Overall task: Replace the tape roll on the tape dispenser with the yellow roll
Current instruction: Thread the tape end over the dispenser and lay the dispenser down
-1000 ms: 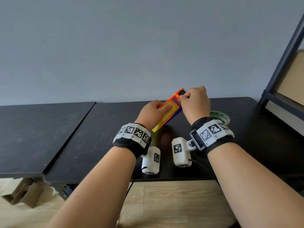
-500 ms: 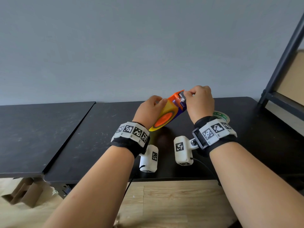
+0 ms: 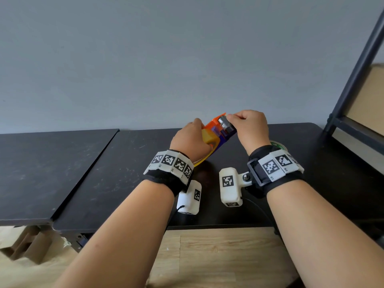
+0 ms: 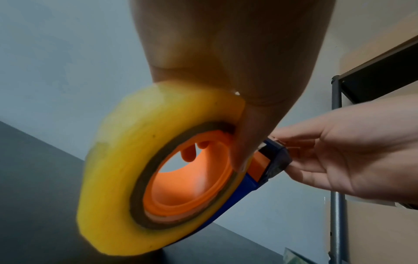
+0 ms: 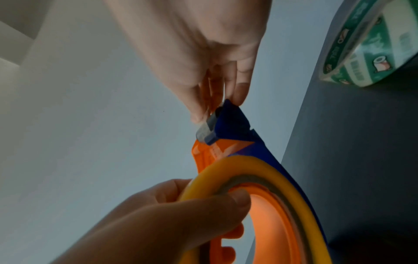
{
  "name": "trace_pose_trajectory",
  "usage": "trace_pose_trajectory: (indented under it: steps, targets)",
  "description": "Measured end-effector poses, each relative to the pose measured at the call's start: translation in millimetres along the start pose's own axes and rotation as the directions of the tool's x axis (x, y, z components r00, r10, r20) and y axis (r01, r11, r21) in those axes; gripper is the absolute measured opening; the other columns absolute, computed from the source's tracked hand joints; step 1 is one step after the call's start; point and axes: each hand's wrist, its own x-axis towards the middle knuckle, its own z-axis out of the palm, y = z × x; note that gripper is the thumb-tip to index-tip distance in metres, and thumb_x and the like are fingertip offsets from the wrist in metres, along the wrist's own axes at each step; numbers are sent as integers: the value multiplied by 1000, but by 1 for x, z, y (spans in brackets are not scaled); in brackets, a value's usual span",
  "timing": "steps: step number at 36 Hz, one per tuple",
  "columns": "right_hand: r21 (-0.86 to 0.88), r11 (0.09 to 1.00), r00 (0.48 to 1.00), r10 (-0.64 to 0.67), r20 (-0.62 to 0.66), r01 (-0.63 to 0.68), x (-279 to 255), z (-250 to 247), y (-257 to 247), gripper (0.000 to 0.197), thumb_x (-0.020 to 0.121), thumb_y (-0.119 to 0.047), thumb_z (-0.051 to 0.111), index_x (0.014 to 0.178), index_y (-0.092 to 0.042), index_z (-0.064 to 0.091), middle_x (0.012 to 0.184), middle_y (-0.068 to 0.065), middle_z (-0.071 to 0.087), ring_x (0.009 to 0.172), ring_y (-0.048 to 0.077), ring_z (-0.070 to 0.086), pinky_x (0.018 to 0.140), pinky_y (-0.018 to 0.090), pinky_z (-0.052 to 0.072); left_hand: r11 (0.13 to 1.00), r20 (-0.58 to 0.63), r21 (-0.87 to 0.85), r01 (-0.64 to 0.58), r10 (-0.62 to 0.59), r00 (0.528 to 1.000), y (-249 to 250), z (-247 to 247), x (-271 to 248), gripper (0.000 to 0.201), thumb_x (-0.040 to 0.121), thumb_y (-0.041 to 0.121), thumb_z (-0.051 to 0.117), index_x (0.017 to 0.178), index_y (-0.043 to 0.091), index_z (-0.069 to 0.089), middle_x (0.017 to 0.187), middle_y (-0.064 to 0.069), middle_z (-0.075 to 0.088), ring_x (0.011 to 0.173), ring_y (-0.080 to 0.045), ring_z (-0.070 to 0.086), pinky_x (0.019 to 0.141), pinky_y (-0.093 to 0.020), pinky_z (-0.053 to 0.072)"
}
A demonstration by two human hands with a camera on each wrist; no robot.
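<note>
Right wrist shows green roll [image 5: 371,48] clearly, head barely, behind right hand [image 3: 250,129]

Left hand [image 4: 237,71] apparently holds yellow roll [image 4: 126,178]

Setting: plain workroom or storage corner.
We note black tables [image 3: 87,163] against a bare grey wall [image 3: 166,59], metal shelving [image 3: 353,80], and cardboard [image 3: 27,246] on wood flooring.

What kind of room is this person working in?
Probably a plain workroom or storage corner, not a home kitchen or shop. A bare black table stands against a blank grey wall, a dark metal shelving rack is at the right, and cardboard lies on the floor.
</note>
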Motion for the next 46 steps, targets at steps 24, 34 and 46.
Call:
trace_pose_trajectory:
  steps: [24, 34, 46]
  targets:
    - [95, 995, 990, 40, -132, -27, 3, 5, 11, 31, 90, -29, 59, 70, -6, 63, 63, 0, 56, 67, 23, 54, 70, 39, 49, 991, 81, -131, 13, -2, 997, -1, -5, 6, 64, 70, 42, 75, 126, 22, 52, 114, 1, 59, 94, -16, 53, 74, -28, 42]
    - [139, 987, 987, 100, -127, -82, 6, 6, 14, 32, 91, -25, 58, 61, -13, 54, 57, -5, 49, 61, 18, 47, 65, 30, 40, 997, 70, -79, 3, 3, 998, -2, -10, 8, 48, 67, 40, 78, 106, 20, 58, 96, 2, 60, 88, -18, 57, 64, -27, 40]
    - [208, 968, 978, 166, -122, -139, 2, 4, 6, 37, 90, -21, 58, 55, -15, 51, 56, -1, 51, 59, 20, 49, 66, 36, 46, 988, 99, -156, 8, 8, 995, -5, -12, 8, 41, 67, 43, 80, 93, 20, 58, 89, 3, 62, 83, -17, 58, 57, -24, 38]
